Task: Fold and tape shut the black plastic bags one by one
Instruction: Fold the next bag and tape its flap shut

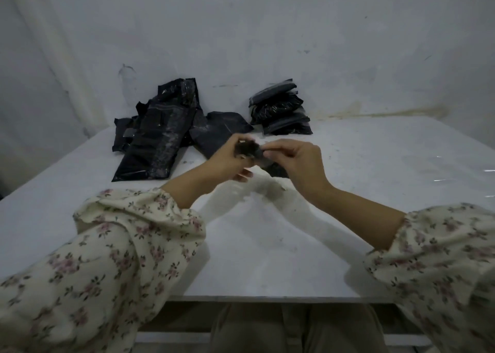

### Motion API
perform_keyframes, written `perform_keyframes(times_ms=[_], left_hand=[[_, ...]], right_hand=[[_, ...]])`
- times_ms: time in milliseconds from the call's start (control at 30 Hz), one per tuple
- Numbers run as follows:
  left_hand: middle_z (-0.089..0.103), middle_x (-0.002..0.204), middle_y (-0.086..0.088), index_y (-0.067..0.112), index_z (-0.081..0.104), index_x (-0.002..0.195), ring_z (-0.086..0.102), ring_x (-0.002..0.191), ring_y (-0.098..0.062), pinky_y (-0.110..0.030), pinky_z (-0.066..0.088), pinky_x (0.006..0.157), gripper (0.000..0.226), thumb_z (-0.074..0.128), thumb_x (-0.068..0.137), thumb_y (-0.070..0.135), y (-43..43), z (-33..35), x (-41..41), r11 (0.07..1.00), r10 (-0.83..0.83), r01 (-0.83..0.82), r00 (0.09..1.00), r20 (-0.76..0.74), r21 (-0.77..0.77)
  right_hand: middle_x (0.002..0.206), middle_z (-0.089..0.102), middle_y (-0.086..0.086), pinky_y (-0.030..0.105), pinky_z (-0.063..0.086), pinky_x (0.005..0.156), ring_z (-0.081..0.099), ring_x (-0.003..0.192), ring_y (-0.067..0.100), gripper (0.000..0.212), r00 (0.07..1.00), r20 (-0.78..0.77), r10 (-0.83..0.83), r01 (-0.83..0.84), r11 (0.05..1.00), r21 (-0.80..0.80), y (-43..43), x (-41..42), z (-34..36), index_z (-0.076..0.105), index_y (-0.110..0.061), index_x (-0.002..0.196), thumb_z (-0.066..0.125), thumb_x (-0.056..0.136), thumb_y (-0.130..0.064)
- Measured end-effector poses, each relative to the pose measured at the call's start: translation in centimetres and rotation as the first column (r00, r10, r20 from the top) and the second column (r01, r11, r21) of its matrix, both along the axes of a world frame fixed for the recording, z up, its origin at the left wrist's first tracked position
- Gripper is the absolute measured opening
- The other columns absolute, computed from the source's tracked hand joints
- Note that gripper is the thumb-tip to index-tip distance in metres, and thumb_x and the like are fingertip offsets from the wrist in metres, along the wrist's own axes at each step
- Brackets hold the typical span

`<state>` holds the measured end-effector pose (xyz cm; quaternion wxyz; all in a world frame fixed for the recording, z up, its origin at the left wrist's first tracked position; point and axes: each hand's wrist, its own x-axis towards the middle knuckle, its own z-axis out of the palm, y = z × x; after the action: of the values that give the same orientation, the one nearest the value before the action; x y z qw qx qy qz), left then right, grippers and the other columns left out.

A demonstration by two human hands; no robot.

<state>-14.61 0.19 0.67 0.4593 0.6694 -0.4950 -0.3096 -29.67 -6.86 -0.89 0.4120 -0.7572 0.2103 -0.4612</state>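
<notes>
Pinched between curled left hand (227,162) and right hand (297,162), above the tabletop (267,245): dark piece (250,151), tape or bag unclear. Keep taut, edges square. Loose bags (155,138) beyond left hand; folded stack (278,108) beyond right.

Glossy, crinkled black plastic bags (154,141); smooth, faintly reflective white tabletop (267,250); matt cream floral cloth sleeves (112,248).

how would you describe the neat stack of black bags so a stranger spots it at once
Start at the white table against the grey wall. At its far edge, beyond the right hand, which pinches a small dark thing with the left hand, stands the stack. Unlike the loose flat pile to its left, its bags are folded small and piled up.
</notes>
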Motion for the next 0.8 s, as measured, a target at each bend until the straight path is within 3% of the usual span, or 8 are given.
perform_keyframes(times_ms=[33,100,200,300,400,500,733,800], left_hand=[[0.062,0.105,-0.01,0.019,0.048,0.119,0.068,0.077,-0.019,-0.025,0.057,0.069,0.031,0.049,0.096,-0.001,0.1,-0.1,-0.2,0.999,-0.036,0.043,0.975,-0.221,0.028],[0.065,0.112,-0.015,0.016,0.053,0.123,0.071,0.089,-0.026,-0.031,0.059,0.077,0.036,0.034,0.098,-0.002,0.3,-0.3,-0.3,0.995,-0.061,0.093,0.879,-0.473,0.045],[0.066,0.113,-0.016,0.01,0.057,0.126,0.069,0.095,-0.027,-0.034,0.057,0.085,0.033,0.034,0.103,0.017,0.5,-0.8,-0.3,0.993,-0.082,0.118,0.798,-0.597,0.022],[0.065,0.105,-0.013,0.009,0.059,0.111,0.07,0.086,-0.022,-0.031,0.058,0.082,0.021,0.042,0.103,0.018,0.4,-1.6,-0.3,0.995,-0.066,0.096,0.839,-0.54,0.027],[0.064,0.101,-0.016,0.007,0.057,0.105,0.07,0.087,-0.023,-0.03,0.058,0.082,0.014,0.045,0.099,0.003,0.4,-2.5,-0.3,0.993,-0.087,0.115,0.844,-0.529,0.021],[0.064,0.103,-0.017,0.007,0.058,0.106,0.067,0.092,-0.025,-0.029,0.058,0.082,0.016,0.047,0.097,-0.002,0.4,-3.1,-0.4,0.992,-0.091,0.12,0.861,-0.501,0.026],[0.066,0.101,-0.015,0.009,0.059,0.112,0.066,0.096,-0.027,-0.036,0.053,0.093,0.026,0.048,0.095,-0.007,0.3,-3.5,-0.4,0.985,-0.127,0.165,0.902,-0.413,0.056],[0.067,0.099,-0.013,0.011,0.06,0.111,0.066,0.093,-0.023,-0.036,0.052,0.093,0.028,0.049,0.094,-0.008,0.5,-3.5,-0.4,0.983,-0.128,0.169,0.907,-0.401,0.07]], right_hand=[[0.088,0.074,0.004,0.023,0.053,0.083,0.067,0.08,0.011,0.018,0.999,-0.041,-0.026,0.022,0.994,-0.104,0.0,0.0,-0.5,0.076,-0.012,0.094,0.07,0.081,-0.001],[0.089,0.074,0.006,0.03,0.055,0.077,0.068,0.078,0.017,0.018,0.991,-0.096,-0.091,0.056,0.944,-0.324,-0.4,-0.1,-1.5,0.077,-0.01,0.094,0.072,0.079,-0.001],[0.091,0.071,0.008,0.025,0.051,0.074,0.064,0.079,0.019,0.016,0.975,-0.178,-0.131,0.022,0.859,-0.512,-1.2,-0.5,-2.4,0.077,-0.01,0.091,0.071,0.078,-0.006],[0.095,0.064,0.01,0.008,0.044,0.078,0.059,0.08,0.012,0.016,0.964,-0.254,-0.078,-0.078,0.83,-0.553,-1.3,-1.0,-2.6,0.077,-0.01,0.092,0.071,0.077,-0.008],[0.089,0.07,0.003,0.008,0.045,0.076,0.062,0.076,0.004,0.017,0.944,-0.329,0.0,-0.165,0.865,-0.474,-1.5,-1.4,-2.3,0.078,-0.011,0.094,0.069,0.079,-0.006],[0.086,0.072,0.0,0.007,0.044,0.074,0.06,0.073,-0.007,0.015,0.928,-0.369,0.059,-0.162,0.954,-0.254,-1.9,-1.4,-1.9,0.078,-0.011,0.093,0.072,0.08,-0.004],[0.074,0.071,0.004,0.012,0.05,0.068,0.064,0.063,0.001,0.011,0.893,-0.408,0.187,-0.142,0.98,0.137,-2.2,-1.2,-1.4,0.074,-0.01,0.085,0.076,0.077,-0.003],[0.075,0.071,0.012,0.018,0.055,0.067,0.064,0.059,0.005,0.011,0.89,-0.414,0.19,-0.149,0.98,0.131,-2.1,-1.1,-1.3,0.071,-0.012,0.077,0.076,0.077,-0.001]])
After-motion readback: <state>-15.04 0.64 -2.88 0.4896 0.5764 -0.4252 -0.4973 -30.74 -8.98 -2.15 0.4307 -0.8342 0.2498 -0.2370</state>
